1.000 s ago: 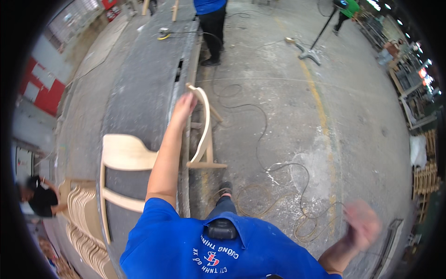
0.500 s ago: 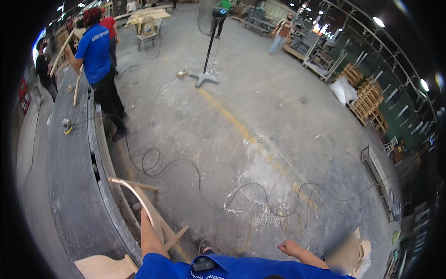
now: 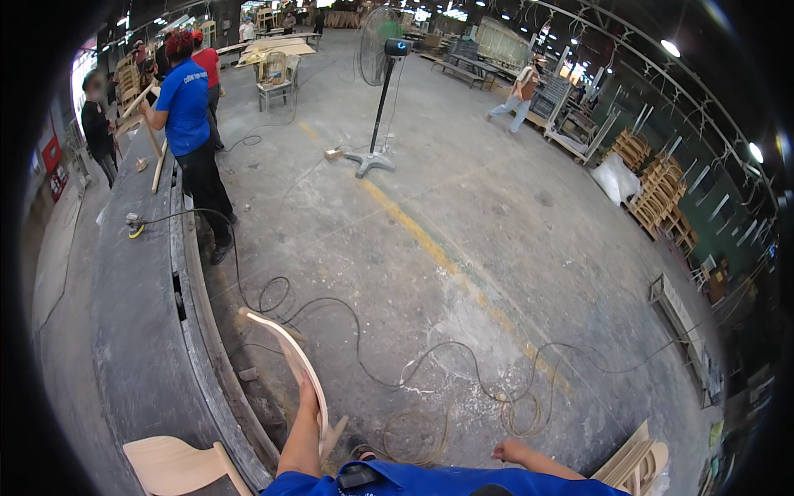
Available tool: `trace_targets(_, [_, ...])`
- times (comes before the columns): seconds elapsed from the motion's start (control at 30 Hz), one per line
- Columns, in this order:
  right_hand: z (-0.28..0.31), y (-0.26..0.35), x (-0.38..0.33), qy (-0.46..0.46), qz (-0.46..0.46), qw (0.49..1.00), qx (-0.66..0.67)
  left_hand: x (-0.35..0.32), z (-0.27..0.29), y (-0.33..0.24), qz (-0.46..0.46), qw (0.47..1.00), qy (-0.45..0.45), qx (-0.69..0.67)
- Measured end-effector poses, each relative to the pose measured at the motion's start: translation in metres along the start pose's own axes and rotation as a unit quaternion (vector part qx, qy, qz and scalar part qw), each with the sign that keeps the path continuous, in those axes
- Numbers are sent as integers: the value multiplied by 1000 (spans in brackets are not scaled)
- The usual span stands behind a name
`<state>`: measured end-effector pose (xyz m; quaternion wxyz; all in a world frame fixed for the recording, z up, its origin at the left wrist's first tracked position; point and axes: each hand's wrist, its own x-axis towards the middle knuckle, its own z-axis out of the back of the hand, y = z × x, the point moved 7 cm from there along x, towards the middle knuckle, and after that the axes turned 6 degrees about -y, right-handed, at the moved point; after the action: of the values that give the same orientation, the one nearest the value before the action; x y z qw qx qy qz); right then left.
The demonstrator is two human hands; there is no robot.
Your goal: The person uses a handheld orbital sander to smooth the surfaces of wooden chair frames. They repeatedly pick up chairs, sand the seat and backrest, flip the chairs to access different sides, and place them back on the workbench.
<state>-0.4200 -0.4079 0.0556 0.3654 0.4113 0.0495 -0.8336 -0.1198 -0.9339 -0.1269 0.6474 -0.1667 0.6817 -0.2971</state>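
Left hand (image 3: 308,398) is gripping the curved wooden frame (image 3: 296,352), which is slanting forward-left from the palm, just right of the bench (image 3: 136,331); right hand (image 3: 514,451) is hanging well apart, finger closure unclear.

Grey workbench (image 3: 136,331), left: disc sander (image 3: 135,224) upper left; chair frame (image 3: 168,465) lower left | concrete floor (image 3: 529,264), centre: cable (image 3: 359,339); pedestal fan (image 3: 382,106)

Right of that long grey table (image 3: 136,314), which bears a round yellow-padded sander (image 3: 135,224), is a curved pale-wood frame (image 3: 299,351).
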Motion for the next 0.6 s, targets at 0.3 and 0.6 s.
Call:
trace_targets(0.3, [62,93,22,33,234,905,355,-215,-83,39,25,943,194,270])
trace_targets(0.6, [154,160,-117,342,457,493,656,-551,-152,34,-230,788,412,395])
